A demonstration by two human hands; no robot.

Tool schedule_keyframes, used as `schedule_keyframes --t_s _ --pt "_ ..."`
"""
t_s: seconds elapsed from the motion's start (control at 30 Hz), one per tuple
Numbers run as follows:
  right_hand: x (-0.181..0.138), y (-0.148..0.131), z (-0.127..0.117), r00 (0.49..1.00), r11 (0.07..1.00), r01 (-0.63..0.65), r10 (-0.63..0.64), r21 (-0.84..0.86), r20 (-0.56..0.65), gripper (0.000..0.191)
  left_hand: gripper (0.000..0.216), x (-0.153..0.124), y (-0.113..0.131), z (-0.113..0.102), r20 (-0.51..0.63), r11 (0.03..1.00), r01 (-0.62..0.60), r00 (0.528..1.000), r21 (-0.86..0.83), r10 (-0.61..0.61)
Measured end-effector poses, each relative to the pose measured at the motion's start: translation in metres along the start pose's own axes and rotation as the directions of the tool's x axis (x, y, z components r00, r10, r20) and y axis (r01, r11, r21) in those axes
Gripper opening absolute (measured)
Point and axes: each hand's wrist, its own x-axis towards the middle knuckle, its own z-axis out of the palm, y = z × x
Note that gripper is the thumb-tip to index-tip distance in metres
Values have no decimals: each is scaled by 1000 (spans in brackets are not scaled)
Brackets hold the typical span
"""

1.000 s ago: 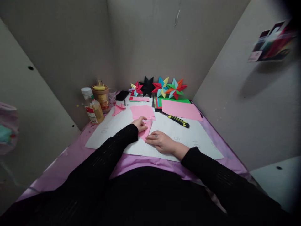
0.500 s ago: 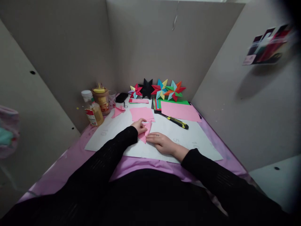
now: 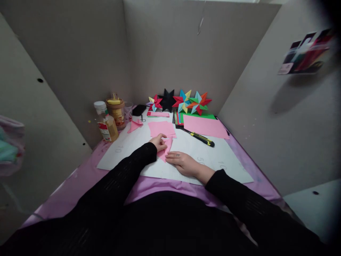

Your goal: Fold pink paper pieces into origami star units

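A small folded piece of pink paper (image 3: 168, 145) lies on the white sheet (image 3: 149, 168) in front of me. My left hand (image 3: 158, 142) is at its left side, fingers bent, with thumb and forefinger closed on the paper. Against the lower right edge of the paper rest the stretched fingertips of my right hand (image 3: 183, 162), which lies nearly flat. Just behind my left hand is a stack of pink paper squares (image 3: 162, 128). A folded pink piece (image 3: 135, 125) sits farther left.
To the right are a black and yellow utility knife (image 3: 202, 139) and a large pink sheet (image 3: 206, 126). Several folded paper stars (image 3: 183, 101) lean on the back panel. A glue bottle (image 3: 107, 126), a brown jar (image 3: 116, 112) and small scissors (image 3: 143, 119) stand or lie left.
The whole view has shifted slightly, so things appear a little farther right. Both hands keep nearly the same place on the folded pink paper.
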Motion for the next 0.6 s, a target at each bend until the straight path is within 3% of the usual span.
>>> schedule_keyframes --t_s 0.3,0.6 --pt "2 -1 -1 1000 1000 6 -6 -4 0 40 42 0 0 1 -31 1000 2 1000 28 -1" --pt "3 -4 -3 1000 999 6 -6 -48 -5 37 40 -7 11 -2 -91 970 17 996 244 6"
